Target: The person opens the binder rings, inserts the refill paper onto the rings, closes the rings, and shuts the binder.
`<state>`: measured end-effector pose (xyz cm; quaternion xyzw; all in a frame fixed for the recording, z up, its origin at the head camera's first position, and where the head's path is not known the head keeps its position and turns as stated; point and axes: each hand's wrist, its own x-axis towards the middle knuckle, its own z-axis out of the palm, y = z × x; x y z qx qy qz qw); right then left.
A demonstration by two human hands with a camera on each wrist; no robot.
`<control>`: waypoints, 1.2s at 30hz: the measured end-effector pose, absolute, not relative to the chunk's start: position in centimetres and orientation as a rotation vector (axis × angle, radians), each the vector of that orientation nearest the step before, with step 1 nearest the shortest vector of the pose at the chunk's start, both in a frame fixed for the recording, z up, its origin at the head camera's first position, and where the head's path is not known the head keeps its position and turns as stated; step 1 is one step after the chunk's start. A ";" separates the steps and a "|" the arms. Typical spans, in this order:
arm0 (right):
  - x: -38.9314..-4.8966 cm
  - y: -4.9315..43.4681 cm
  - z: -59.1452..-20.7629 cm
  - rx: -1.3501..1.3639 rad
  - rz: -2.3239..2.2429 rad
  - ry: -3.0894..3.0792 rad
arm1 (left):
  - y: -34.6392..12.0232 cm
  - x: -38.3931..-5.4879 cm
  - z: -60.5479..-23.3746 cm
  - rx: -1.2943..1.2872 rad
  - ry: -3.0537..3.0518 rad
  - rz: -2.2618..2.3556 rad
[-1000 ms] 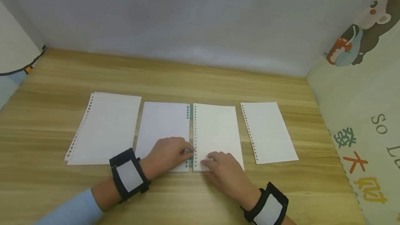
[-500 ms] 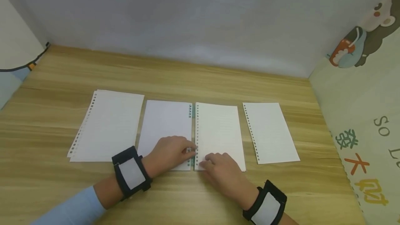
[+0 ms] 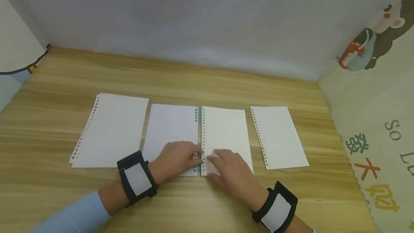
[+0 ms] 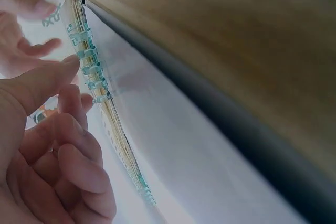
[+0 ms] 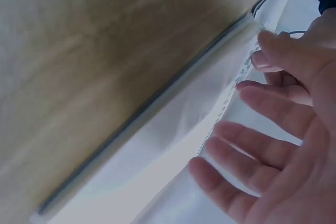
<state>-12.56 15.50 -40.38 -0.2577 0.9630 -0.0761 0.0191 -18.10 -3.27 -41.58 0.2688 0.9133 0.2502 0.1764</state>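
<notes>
A loose-leaf notebook lies open, with a lilac-white left side [image 3: 171, 121] and a ruled right page stack [image 3: 226, 128]. Pale green binder rings [image 4: 92, 66] run between them. My left hand [image 3: 176, 157] lies over the lower left side; its thumb and forefinger pinch at the rings and the punched edge of the right stack. My right hand [image 3: 234, 172] has its fingers spread and fairly straight over the lower right page. In the right wrist view, the fingers [image 5: 252, 150] hold nothing. Whether they press on the paper is hard to tell.
Several punched sheets [image 3: 110, 132] lie overlapping left of the notebook. To its right is another punched sheet [image 3: 278, 136]. All rest on a wooden tabletop [image 3: 181, 78], backed by a pale wall [image 3: 194, 21], with a cartoon-printed panel [image 3: 362, 107] on the right.
My right hand's fingers have straightened and moved slightly up over the page. The left hand stays at the rings. The papers have not visibly moved on the table.
</notes>
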 end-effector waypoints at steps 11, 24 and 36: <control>-12.9 15.7 -40.9 -0.717 -0.199 2.869 | -3.1 -18.2 -41.8 0.808 2.571 0.621; -19.2 17.0 -38.4 -0.625 -0.138 2.875 | -2.6 -24.8 -39.4 0.706 2.739 0.446; -25.9 15.9 -40.6 -0.590 -0.212 2.672 | -1.2 -28.1 -41.3 0.598 2.707 0.498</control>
